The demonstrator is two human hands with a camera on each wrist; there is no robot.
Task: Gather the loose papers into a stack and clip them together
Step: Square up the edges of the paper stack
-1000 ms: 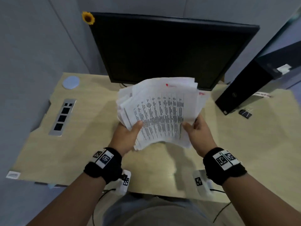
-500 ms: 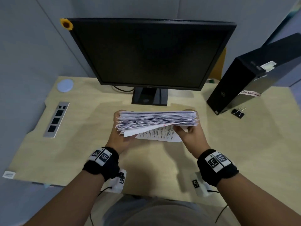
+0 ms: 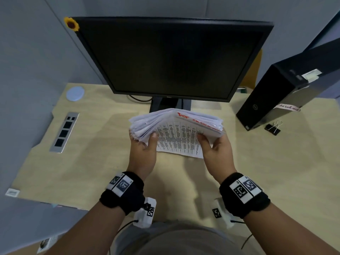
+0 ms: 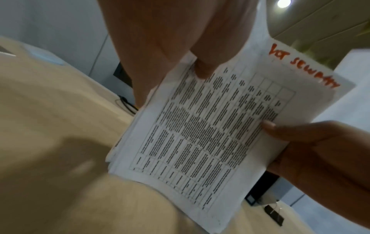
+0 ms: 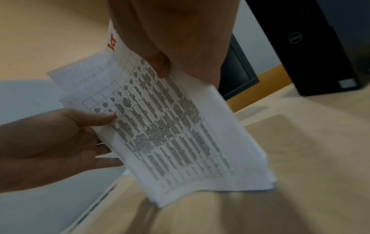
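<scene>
White papers (image 3: 176, 129), printed with a table and marked in red ink along the far edge, are held in an uneven stack above a pale wooden desk (image 3: 88, 162), the left hand (image 3: 142, 153) and the right hand (image 3: 217, 150) each clamped on a side with thumb on the top sheet and fingers behind. A black binder clip (image 3: 273, 127) lies on the desk well to the right, just beside a black computer tower (image 3: 287, 96), apart from both hands. Behind the stack stands a dark monitor (image 3: 171, 57) with a sunflower (image 3: 71, 24) at its top left corner.
</scene>
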